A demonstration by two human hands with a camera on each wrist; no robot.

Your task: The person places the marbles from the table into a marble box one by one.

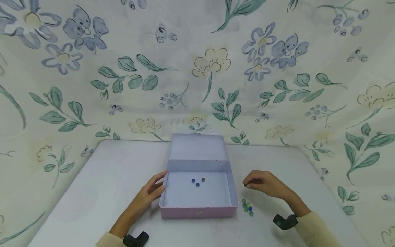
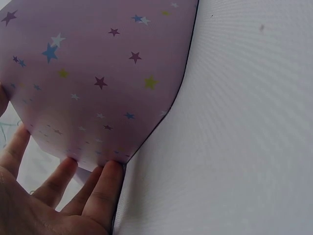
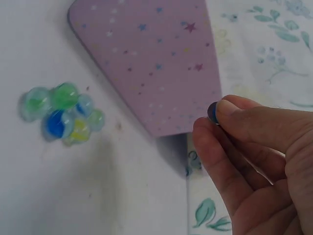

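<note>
Two hands are working around an open pink tin box dotted with small stars [image 1: 197, 209]. Going from the left, the left hand [image 1: 151, 193] is lying with straight fingers [image 2: 105, 188] pressed flat against the box's left wall; its palm is cut off in the wrist view. Three small marbles [image 1: 197, 181] are sitting inside the box, their colours hard to make out. Just right of the box, a cluster of green and blue glass marbles [image 3: 63, 112] is resting on the white table [image 1: 92, 192]. The right hand [image 1: 262, 183] is pinching a dark blue marble [image 3: 212, 111], mostly hidden by fingertips, above the table beside the box.
</note>
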